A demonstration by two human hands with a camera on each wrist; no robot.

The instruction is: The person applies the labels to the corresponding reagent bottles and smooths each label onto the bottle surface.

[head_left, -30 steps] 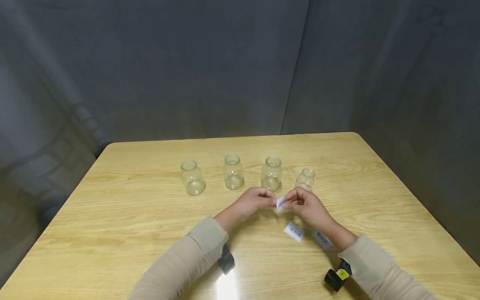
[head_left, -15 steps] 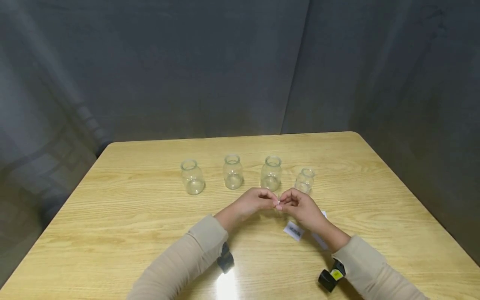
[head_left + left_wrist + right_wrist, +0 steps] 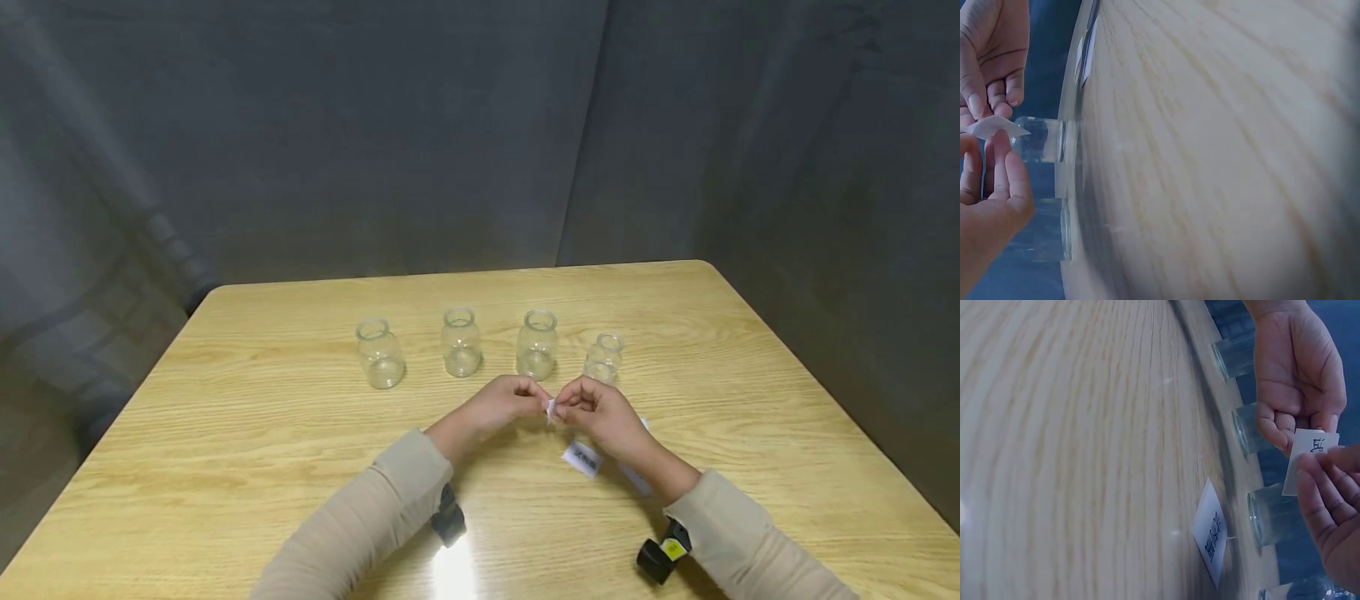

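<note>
White label (image 3: 551, 411), pinched by left hand (image 3: 502, 407) and right hand (image 3: 602, 415) above the desk (image 3: 225, 467), shows more surface than moments ago, suggesting unfinished handling; second label (image 3: 582, 458) lies at five o'clock.

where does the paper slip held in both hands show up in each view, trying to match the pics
Head: the slip is right of centre in the lower half, between the left hand and right hand.
Left wrist: slip near the left edge, just above mid-height.
Right wrist: slip on the right, around mid-height.
Shared landmark: the jars.
</note>
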